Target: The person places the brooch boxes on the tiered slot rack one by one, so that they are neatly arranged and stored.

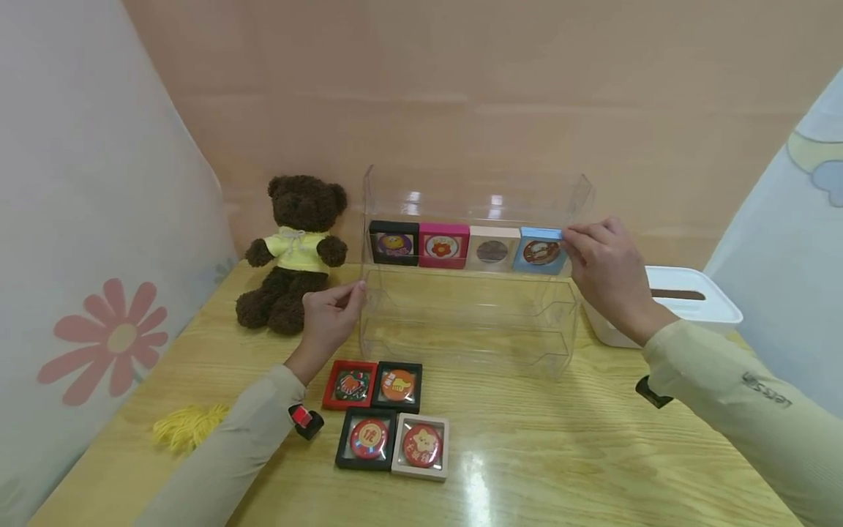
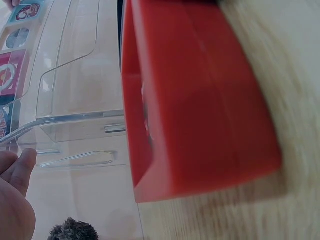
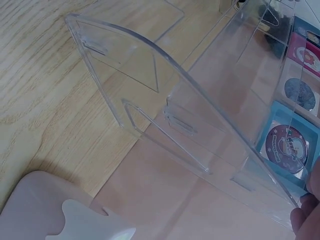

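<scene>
A clear plastic display rack (image 1: pixel 470 289) stands on the table with several tiers. My left hand (image 1: pixel 334 315) pinches the edge of its left side panel, thumb and finger together. On the opposite side, my right hand (image 1: pixel 609 271) grips the right side panel, its fingertips right at the corner of a light-blue framed badge (image 1: pixel 541 251). That badge stands in a row on a tier with a beige one (image 1: pixel 492 249), a pink one (image 1: pixel 443 247) and a black one (image 1: pixel 394 244). In the right wrist view, fingers (image 3: pixel 305 215) lie at the panel's edge.
Several framed badges lie in front of the rack, including a red one (image 1: pixel 350 385) and a beige one (image 1: pixel 421 447). A brown teddy bear (image 1: pixel 296 249) sits at the left, near yellow yarn (image 1: pixel 189 427). A white tissue box (image 1: pixel 691 300) stands at the right.
</scene>
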Demonstrator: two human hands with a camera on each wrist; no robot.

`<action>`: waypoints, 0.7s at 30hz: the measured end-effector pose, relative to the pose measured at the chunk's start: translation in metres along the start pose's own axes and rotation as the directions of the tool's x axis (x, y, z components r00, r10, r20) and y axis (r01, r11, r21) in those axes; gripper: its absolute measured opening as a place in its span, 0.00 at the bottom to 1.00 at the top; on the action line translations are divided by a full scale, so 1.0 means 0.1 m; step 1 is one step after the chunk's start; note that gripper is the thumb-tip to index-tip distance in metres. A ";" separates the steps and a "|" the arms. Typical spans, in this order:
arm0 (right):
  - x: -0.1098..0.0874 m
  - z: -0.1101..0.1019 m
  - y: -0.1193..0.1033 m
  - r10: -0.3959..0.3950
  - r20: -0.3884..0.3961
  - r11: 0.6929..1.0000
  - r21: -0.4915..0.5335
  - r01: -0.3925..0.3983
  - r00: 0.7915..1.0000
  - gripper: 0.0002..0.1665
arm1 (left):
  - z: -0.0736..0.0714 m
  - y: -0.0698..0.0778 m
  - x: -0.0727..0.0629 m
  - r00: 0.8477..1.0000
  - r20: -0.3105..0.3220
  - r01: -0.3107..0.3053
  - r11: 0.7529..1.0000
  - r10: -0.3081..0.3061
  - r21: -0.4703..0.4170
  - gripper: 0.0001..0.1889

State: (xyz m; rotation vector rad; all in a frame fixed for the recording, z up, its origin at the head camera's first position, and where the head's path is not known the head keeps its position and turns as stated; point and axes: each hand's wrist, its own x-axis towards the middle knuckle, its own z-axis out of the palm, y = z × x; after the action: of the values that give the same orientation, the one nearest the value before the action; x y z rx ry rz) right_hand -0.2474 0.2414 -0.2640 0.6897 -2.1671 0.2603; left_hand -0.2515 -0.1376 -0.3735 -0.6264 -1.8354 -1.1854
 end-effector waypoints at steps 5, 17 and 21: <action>-0.03 -0.03 0.00 -0.035 -0.070 0.999 0.018 0.036 0.997 0.11 | 0.05 0.01 0.01 1.000 0.010 0.015 0.999 -0.015 -0.031 0.04; -0.25 0.15 -0.64 -0.286 -0.186 0.921 0.216 0.323 0.940 0.18 | 0.02 0.00 -0.01 1.000 0.026 0.017 1.000 -0.016 -0.016 0.07; -0.39 0.22 -0.87 -0.312 -0.142 0.887 0.311 0.342 0.939 0.21 | 0.00 0.00 -0.03 1.000 0.019 0.020 1.000 -0.020 -0.006 0.06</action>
State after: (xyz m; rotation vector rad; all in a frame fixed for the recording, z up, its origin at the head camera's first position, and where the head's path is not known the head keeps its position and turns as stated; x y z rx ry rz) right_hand -0.1933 0.1757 -0.3118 1.1993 -1.8995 0.4723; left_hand -0.2504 -0.1375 -0.3761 -0.6262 -1.8584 -1.2024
